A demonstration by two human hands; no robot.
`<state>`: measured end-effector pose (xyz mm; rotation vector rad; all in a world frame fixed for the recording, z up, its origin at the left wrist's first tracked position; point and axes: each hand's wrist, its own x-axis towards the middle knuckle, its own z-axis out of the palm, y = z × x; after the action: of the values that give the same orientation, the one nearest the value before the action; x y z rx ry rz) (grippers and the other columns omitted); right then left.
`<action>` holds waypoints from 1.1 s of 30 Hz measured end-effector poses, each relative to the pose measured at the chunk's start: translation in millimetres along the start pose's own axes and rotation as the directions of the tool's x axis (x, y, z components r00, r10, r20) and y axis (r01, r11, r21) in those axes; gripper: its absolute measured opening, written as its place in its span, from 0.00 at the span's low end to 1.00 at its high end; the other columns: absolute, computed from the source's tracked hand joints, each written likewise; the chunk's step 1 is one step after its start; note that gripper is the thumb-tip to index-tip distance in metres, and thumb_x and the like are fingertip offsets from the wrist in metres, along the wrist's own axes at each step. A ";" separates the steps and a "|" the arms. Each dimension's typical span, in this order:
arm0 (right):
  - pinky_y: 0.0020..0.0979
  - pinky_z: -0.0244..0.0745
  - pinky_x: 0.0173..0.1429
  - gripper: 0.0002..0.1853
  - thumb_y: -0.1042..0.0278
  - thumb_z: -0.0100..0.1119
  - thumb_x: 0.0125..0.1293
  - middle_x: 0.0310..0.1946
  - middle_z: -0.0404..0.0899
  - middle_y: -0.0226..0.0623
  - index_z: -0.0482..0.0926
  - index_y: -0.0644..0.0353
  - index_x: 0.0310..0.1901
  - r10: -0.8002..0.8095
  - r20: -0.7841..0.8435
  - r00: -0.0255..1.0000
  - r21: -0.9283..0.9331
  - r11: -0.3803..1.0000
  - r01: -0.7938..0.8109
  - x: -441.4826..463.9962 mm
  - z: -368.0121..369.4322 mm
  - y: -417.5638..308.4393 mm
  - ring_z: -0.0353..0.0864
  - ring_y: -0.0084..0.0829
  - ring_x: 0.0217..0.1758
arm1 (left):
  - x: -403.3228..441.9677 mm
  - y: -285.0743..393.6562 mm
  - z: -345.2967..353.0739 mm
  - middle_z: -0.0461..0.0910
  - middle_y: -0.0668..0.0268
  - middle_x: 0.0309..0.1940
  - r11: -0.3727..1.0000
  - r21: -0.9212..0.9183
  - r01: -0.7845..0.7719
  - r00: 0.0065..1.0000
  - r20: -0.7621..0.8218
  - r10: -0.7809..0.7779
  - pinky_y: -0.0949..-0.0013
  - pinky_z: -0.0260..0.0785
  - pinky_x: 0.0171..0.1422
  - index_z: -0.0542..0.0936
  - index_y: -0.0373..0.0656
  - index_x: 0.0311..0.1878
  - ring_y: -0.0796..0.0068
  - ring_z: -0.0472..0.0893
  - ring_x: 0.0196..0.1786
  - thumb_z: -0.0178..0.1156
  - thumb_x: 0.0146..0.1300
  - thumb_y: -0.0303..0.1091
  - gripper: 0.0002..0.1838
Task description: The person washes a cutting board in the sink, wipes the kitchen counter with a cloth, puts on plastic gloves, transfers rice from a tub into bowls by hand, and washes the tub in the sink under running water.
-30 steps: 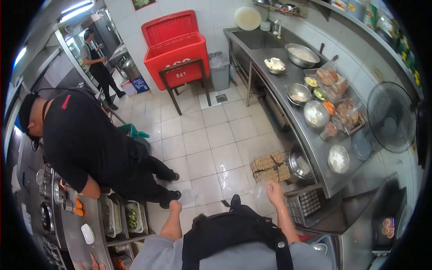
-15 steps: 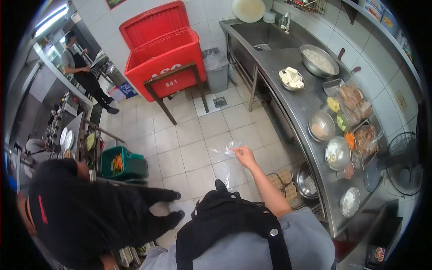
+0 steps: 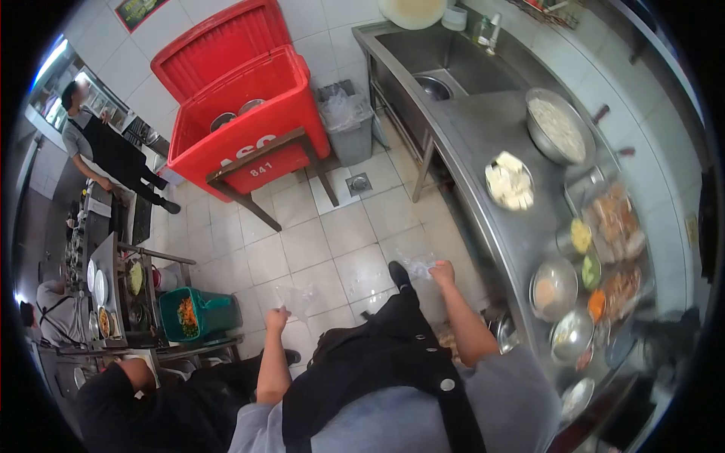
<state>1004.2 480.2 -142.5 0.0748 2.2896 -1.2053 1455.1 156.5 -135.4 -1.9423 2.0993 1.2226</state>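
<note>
My left hand (image 3: 277,318) is held out low over the tiled floor, its fingers pinched on a thin clear plastic bag (image 3: 300,299). My right hand (image 3: 442,274), beside the steel counter, grips another piece of clear plastic (image 3: 417,266) that hangs to its left. Both pieces are crumpled and see-through; I cannot tell whether they are gloves or bags. Below my hands, one dark shoe (image 3: 400,273) steps forward on the tiles.
At right a steel counter (image 3: 468,136) carries a bowl of white blocks (image 3: 510,181), a large bowl of pale food (image 3: 557,128) and several smaller bowls. Ahead stand a red cooler (image 3: 249,151) and grey bin (image 3: 349,132). A green bin (image 3: 219,315) and co-workers (image 3: 113,147) are left.
My left hand has come into view with clear plastic in it. My right hand has shifted right, still holding plastic. The view has moved nearer the red cooler and counter.
</note>
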 end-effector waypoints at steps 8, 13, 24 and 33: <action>0.43 0.73 0.55 0.18 0.72 0.63 0.48 0.44 0.80 0.44 0.79 0.59 0.44 -0.421 0.005 0.907 -0.209 0.887 0.412 276.0 181.2 -183.9 0.78 0.47 0.51 | -96.5 72.3 29.1 0.82 0.45 0.29 0.898 0.246 0.364 0.890 -0.376 -0.258 0.50 0.73 0.48 0.85 0.35 0.30 0.46 0.83 0.39 0.54 0.63 0.49 0.24; 0.45 0.71 0.58 0.27 0.69 0.63 0.53 0.49 0.79 0.49 0.70 0.61 0.56 -0.662 -0.014 0.749 0.001 0.749 0.662 339.3 242.0 -456.7 0.77 0.49 0.54 | -144.3 77.8 54.9 0.80 0.45 0.27 0.854 0.164 0.494 0.808 -0.450 -0.381 0.52 0.74 0.44 0.83 0.34 0.27 0.45 0.82 0.35 0.60 0.48 0.32 0.09; 0.44 0.76 0.47 0.11 0.63 0.51 0.63 0.37 0.82 0.49 0.81 0.59 0.36 -0.534 0.751 0.389 -0.474 -0.026 0.880 312.6 302.9 -339.6 0.82 0.46 0.44 | -186.7 85.5 118.9 0.79 0.50 0.46 0.941 -0.124 0.316 0.739 -0.590 -0.326 0.56 0.68 0.61 0.83 0.43 0.44 0.49 0.75 0.54 0.57 0.42 0.20 0.22; 0.28 0.67 0.27 0.13 0.61 0.43 0.67 0.20 0.67 0.27 0.70 0.58 0.29 0.007 0.935 -0.356 0.237 0.734 0.636 -148.7 256.3 -141.6 0.69 0.22 0.22 | -284.8 104.8 61.8 0.79 0.58 0.51 0.822 -0.569 -0.035 0.314 -0.787 -0.531 0.67 0.73 0.50 0.80 0.39 0.49 0.61 0.80 0.48 0.52 0.57 0.22 0.16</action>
<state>1201.9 225.7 -79.2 -1.4433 0.7699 -0.3620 1399.1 417.8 21.2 -3.7686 1.5226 0.5463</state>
